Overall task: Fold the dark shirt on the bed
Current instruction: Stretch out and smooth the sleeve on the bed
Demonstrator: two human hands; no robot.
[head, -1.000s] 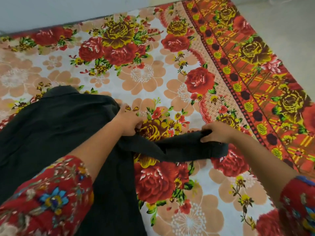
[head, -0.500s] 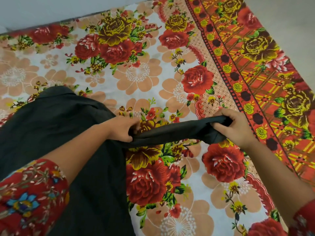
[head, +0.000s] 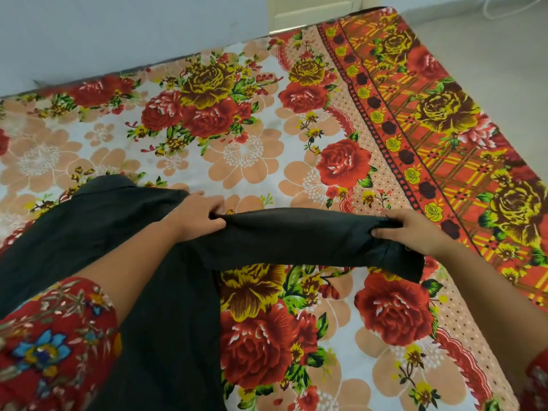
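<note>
The dark shirt (head: 98,232) lies spread over the left half of the bed (head: 246,155), its collar pointing away from me. One long sleeve (head: 299,235) stretches out to the right, lifted slightly off the sheet. My left hand (head: 198,215) pinches the sleeve where it meets the shoulder. My right hand (head: 415,229) grips the sleeve close to the cuff, which hangs just below it. My left forearm covers part of the shirt's body.
The bed carries a floral sheet with a red and yellow border band (head: 444,137) along its right side. A pale wall (head: 118,31) runs behind the bed, and light floor (head: 510,54) lies to the right of it.
My right hand has pulled the sleeve out further to the right and spread it wider. The camera has tipped up, showing more of the wall.
</note>
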